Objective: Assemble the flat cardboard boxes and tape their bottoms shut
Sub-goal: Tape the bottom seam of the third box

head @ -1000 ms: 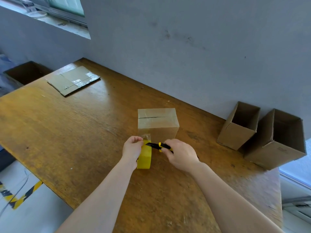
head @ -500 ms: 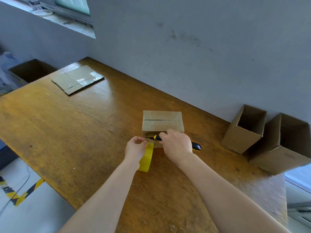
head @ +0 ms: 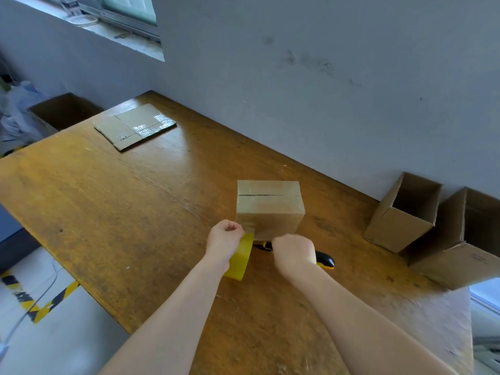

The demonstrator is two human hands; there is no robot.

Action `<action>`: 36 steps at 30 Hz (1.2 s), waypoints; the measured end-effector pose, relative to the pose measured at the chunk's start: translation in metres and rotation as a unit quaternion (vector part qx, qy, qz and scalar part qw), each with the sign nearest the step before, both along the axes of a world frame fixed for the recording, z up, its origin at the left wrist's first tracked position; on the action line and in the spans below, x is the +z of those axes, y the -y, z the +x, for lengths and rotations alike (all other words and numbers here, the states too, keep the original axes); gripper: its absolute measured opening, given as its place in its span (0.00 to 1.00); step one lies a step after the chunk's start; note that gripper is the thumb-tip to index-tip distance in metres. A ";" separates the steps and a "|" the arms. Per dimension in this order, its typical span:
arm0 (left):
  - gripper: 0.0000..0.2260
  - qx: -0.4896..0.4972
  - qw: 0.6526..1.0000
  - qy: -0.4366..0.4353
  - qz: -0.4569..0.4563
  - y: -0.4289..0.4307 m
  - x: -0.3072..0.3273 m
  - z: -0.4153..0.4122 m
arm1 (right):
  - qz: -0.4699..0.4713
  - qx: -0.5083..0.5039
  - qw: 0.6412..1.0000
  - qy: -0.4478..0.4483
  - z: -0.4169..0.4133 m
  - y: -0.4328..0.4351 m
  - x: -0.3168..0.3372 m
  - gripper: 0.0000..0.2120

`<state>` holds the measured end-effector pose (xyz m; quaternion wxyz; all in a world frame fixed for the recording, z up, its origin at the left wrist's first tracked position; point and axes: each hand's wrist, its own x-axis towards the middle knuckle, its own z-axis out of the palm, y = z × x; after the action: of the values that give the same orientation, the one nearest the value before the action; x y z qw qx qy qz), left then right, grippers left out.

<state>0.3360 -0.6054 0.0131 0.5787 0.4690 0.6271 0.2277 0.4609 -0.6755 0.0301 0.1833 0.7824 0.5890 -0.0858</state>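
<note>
A small cardboard box (head: 269,209) stands on the wooden table (head: 121,212) with its taped bottom flaps up; a seam runs across the top. Just in front of it my left hand (head: 224,240) grips a yellow tape roll (head: 240,262), with a strip of tape running up the box's near side. My right hand (head: 295,254) grips a black-and-yellow utility knife (head: 324,259), its blade end pointing left toward the tape between roll and box. A flat cardboard box (head: 134,125) lies at the table's far left.
Two assembled open boxes lie on their sides at the right by the wall, one (head: 403,212) nearer the middle, one (head: 460,239) at the table's edge. An open carton (head: 63,110) sits beyond the far left corner. A grey wall bounds the table's back.
My right hand with the knife has come down from the box's front face to table level beside the tape roll. The left hand stays on the roll.
</note>
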 end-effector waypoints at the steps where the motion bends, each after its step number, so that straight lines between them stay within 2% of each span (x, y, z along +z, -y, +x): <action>1: 0.05 -0.001 1.000 -0.003 0.003 0.000 -0.001 -0.001 | 0.000 -0.020 0.999 -0.039 0.002 0.006 -0.009 0.10; 3: 0.04 -0.004 1.000 -0.011 0.006 0.000 -0.001 -0.001 | 0.007 -0.048 0.992 -0.119 0.005 0.016 -0.029 0.09; 5: 0.04 -0.007 1.000 -0.016 0.009 -0.001 -0.001 -0.001 | -0.028 -0.067 0.983 -0.170 0.005 0.025 -0.042 0.12; 8: 0.04 -0.011 1.000 -0.017 0.011 -0.001 -0.002 -0.002 | -0.060 -0.047 0.986 -0.148 0.007 0.030 -0.051 0.16; 9: 0.04 -0.013 1.000 -0.020 0.012 -0.002 -0.001 -0.002 | -0.018 -0.033 0.990 -0.135 0.006 0.029 -0.048 0.16; 10: 0.05 -0.015 1.000 -0.022 0.014 -0.002 -0.002 -0.003 | 0.075 -0.016 0.988 -0.134 0.004 0.025 -0.042 0.16; 11: 0.05 -0.016 1.000 -0.022 0.013 -0.002 -0.003 -0.003 | 0.190 0.008 0.972 -0.135 0.003 0.018 -0.034 0.14; 13: 0.06 -0.012 1.000 -0.020 0.004 -0.003 -0.003 -0.003 | 0.393 0.060 0.911 -0.110 -0.002 0.001 -0.018 0.11; 14: 0.06 -0.012 1.000 -0.021 0.000 -0.003 -0.003 -0.002 | 0.440 0.073 0.889 -0.102 -0.004 -0.009 -0.009 0.12; 15: 0.05 -0.014 1.000 -0.023 -0.003 -0.004 -0.002 -0.002 | 0.450 0.076 0.884 -0.096 -0.006 -0.020 -0.002 0.14; 18: 0.05 -0.020 1.000 -0.025 0.001 -0.004 -0.003 -0.003 | 0.364 0.074 0.924 -0.088 -0.005 -0.043 0.002 0.28; 20: 0.05 -0.019 1.000 -0.019 0.005 -0.004 -0.003 -0.004 | 0.298 0.070 0.947 -0.094 -0.001 -0.049 -0.005 0.32; 27: 0.06 -0.036 0.999 -0.032 0.010 -0.008 -0.006 -0.006 | 0.307 0.050 0.950 -0.041 -0.008 -0.056 -0.016 0.29; 36: 0.08 -0.081 0.995 -0.045 -0.030 -0.006 -0.002 -0.013 | 0.328 0.030 0.943 -0.044 -0.016 -0.066 -0.005 0.25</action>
<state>0.3232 -0.5996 0.0111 0.5805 0.5102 0.6189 0.1402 0.4449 -0.6093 0.0248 -0.1073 0.7763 0.6155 0.0835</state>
